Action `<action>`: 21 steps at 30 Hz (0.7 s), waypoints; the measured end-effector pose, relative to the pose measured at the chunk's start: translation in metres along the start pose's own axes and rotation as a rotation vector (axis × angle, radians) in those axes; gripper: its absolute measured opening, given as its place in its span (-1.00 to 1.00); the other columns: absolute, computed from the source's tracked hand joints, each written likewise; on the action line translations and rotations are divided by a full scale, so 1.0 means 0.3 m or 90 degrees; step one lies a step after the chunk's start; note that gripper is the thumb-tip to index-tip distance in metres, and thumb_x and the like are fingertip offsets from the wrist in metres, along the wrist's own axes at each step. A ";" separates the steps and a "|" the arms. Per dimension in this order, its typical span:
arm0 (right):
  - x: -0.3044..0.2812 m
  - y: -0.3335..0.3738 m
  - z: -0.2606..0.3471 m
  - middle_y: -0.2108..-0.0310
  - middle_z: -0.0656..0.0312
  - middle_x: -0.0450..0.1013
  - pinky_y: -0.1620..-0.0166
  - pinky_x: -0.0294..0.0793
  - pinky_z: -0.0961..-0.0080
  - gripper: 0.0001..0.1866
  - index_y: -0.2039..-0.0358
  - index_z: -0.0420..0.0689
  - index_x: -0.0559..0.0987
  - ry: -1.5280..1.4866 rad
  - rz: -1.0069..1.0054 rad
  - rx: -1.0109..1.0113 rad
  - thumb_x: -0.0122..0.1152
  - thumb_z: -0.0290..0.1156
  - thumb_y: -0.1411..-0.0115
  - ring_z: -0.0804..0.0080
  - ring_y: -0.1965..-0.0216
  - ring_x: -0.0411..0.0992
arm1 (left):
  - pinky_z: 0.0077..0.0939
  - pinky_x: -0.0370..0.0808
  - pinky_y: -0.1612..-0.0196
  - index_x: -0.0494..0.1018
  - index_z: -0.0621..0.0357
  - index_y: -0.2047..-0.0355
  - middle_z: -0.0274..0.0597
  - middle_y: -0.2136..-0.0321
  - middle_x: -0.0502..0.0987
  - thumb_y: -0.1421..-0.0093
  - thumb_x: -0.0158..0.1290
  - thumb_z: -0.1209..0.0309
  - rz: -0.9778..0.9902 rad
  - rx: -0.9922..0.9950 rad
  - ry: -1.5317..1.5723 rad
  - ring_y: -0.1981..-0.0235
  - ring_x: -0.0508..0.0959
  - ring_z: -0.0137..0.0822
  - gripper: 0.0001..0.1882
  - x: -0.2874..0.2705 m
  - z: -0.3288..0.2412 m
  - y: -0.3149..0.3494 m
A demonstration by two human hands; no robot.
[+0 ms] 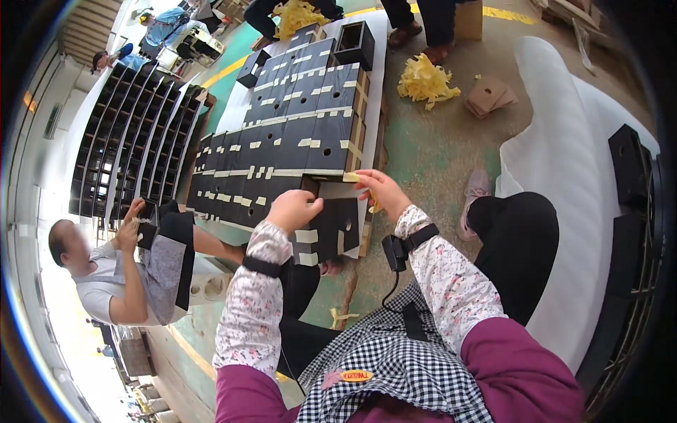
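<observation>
My right hand (384, 192) is closed in a pinch on a strip of pale yellow masking tape (351, 178), beside the corner of a black box. More yellow tape shows under its fingers. My left hand (295, 210) is curled at the near end of the boxes, thumb against fingers; whether anything small is in it cannot be made out. Just below the hands a black box (331, 224) with a hole and pale tape pieces stands at my knees. Beyond lie rows of black boxes (296, 127), their seams crossed by short tape pieces.
Left, a seated person (141, 268) handles a small dark piece near a rack of black compartments (134, 141). Crumpled yellow tape (427, 81) and brown board pieces (490, 96) lie on the floor. White foam sheeting (550, 127) and black boxes (627, 169) are at right.
</observation>
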State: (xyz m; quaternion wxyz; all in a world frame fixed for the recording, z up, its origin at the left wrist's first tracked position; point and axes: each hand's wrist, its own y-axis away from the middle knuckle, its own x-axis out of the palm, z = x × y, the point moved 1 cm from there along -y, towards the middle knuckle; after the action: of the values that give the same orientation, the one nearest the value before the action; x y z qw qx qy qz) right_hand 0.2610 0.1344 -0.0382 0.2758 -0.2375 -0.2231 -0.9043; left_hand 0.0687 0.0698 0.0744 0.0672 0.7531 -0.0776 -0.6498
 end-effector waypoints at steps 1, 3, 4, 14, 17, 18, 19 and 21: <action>0.007 0.006 -0.003 0.38 0.36 0.47 0.43 0.30 0.70 -0.65 0.00 -0.06 0.43 -0.007 0.011 0.005 -0.05 -0.21 -0.26 0.65 0.48 0.39 | -0.20 0.43 0.31 0.53 0.28 0.46 0.06 0.51 0.54 -0.07 -0.01 0.08 0.045 0.007 -0.042 0.43 0.53 0.00 -0.57 0.011 -0.016 -0.040; 0.015 0.011 -0.007 0.38 0.34 0.47 0.45 0.29 0.71 -0.62 -0.06 -0.04 0.39 -0.029 0.022 0.002 -0.11 -0.20 -0.28 0.66 0.51 0.37 | -0.21 0.42 0.24 0.54 0.25 0.46 0.04 0.49 0.55 -0.04 0.02 0.07 0.131 0.032 -0.126 0.39 0.54 -0.03 -0.58 0.048 -0.036 -0.107; 0.015 0.012 -0.011 0.38 0.34 0.47 0.45 0.29 0.71 -0.62 -0.07 -0.05 0.38 -0.034 0.025 0.005 -0.11 -0.20 -0.28 0.66 0.51 0.37 | -0.23 0.40 0.20 0.55 0.23 0.45 0.03 0.47 0.55 -0.01 0.04 0.07 0.173 0.050 -0.170 0.36 0.54 -0.05 -0.59 0.079 -0.042 -0.138; 0.002 -0.010 -0.060 0.32 0.33 0.45 0.41 0.35 0.70 -0.67 0.03 -0.09 0.42 -0.073 -0.027 0.038 -0.06 -0.21 -0.27 0.64 0.44 0.39 | -0.14 0.08 -0.21 0.10 0.15 -0.17 -0.02 -0.10 0.22 0.10 0.22 0.39 -0.290 -0.013 0.100 -0.16 0.17 0.00 -0.19 0.256 -0.056 0.002; 0.019 -0.002 -0.073 0.28 0.35 0.45 0.37 0.36 0.69 -0.70 0.05 -0.08 0.45 -0.077 -0.030 0.042 -0.02 -0.26 -0.25 0.62 0.36 0.41 | -0.14 0.11 -0.20 0.21 0.13 -0.11 -0.04 -0.09 0.25 0.03 0.17 0.44 -0.330 -0.007 0.115 -0.16 0.19 0.01 -0.34 0.288 -0.050 0.069; 0.016 -0.007 -0.082 0.27 0.35 0.45 0.36 0.36 0.69 -0.70 0.04 -0.08 0.44 -0.067 -0.027 0.032 -0.01 -0.28 -0.24 0.62 0.35 0.41 | -0.15 0.12 -0.20 0.24 0.12 -0.08 -0.06 -0.08 0.27 0.02 0.16 0.45 -0.336 0.003 0.129 -0.16 0.20 0.01 -0.39 0.273 -0.057 0.071; 0.015 -0.011 -0.092 0.26 0.36 0.45 0.35 0.36 0.69 -0.69 0.04 -0.08 0.44 -0.058 -0.024 0.022 0.00 -0.30 -0.24 0.62 0.33 0.41 | -0.15 0.14 -0.19 0.28 0.11 -0.06 -0.07 -0.06 0.30 0.00 0.15 0.47 -0.343 0.013 0.142 -0.15 0.22 0.01 -0.43 0.265 -0.058 0.070; 0.025 -0.002 -0.094 0.26 0.37 0.45 0.32 0.36 0.70 -0.69 0.03 -0.08 0.44 -0.032 -0.015 0.008 0.03 -0.31 -0.22 0.63 0.31 0.41 | -0.18 0.15 -0.20 0.30 0.09 -0.04 -0.10 -0.06 0.32 -0.02 0.13 0.48 -0.316 0.049 0.184 -0.15 0.25 -0.04 -0.48 0.262 -0.029 0.065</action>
State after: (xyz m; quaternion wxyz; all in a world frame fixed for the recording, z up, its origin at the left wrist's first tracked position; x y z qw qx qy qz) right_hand 0.2464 0.1169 -0.0564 0.2611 -0.2561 -0.2383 -0.8997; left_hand 0.0879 0.0346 0.0034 -0.1122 0.8359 0.0950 -0.5289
